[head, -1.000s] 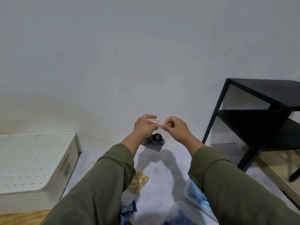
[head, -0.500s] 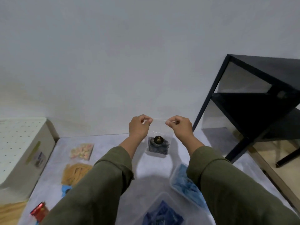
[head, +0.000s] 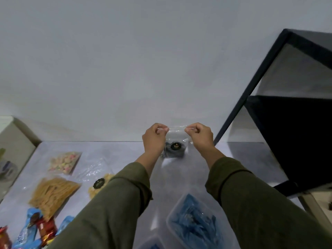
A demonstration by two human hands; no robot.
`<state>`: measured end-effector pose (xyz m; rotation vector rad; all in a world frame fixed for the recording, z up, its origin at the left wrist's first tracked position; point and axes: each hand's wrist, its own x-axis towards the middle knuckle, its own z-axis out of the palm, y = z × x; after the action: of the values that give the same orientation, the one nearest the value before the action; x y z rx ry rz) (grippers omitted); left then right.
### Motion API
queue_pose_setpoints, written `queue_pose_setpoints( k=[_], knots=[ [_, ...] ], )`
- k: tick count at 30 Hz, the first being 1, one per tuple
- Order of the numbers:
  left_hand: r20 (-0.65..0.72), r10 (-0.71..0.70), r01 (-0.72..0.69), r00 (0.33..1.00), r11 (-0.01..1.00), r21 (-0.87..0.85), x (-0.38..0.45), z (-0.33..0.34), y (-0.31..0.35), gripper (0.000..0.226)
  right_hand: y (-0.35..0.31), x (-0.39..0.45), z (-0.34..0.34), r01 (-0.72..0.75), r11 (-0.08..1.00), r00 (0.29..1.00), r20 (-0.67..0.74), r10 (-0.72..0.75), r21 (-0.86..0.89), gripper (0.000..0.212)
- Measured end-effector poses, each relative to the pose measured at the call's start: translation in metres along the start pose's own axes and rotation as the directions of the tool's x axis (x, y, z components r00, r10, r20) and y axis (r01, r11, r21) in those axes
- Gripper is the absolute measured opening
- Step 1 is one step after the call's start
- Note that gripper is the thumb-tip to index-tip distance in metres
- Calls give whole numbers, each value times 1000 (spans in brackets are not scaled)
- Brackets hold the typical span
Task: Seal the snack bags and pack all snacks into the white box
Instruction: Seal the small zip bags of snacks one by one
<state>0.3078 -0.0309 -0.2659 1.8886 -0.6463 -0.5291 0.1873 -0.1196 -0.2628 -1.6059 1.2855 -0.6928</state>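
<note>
Sealing step in hand; left hand and right hand pinch top corners of clear snack bag, held above tabletop at 12 o'clock; next, probably press strip shut; white box at 9 o'clock.

Dim, even light; soft blur, wide-angle bending at edges.

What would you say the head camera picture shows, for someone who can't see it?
Two hands, left hand and right hand, pinch the top of a clear snack bag of dark snacks above a table. More snack bags lie at the left.
</note>
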Motion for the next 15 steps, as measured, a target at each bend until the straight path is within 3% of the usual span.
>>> queue_pose_setpoints(
  k=[7, 15],
  knots=[
    [-152, -26, 15, 988, 997, -74, 30, 16, 1, 13, 3, 34, 7, 88, 996, 993, -73, -88, -3, 11],
    [-175, 10, -26, 985, 995, -92, 44, 15, 7, 3, -2, 42, 9, 111, 994, 987, -116, -108, 21, 9]
  ],
)
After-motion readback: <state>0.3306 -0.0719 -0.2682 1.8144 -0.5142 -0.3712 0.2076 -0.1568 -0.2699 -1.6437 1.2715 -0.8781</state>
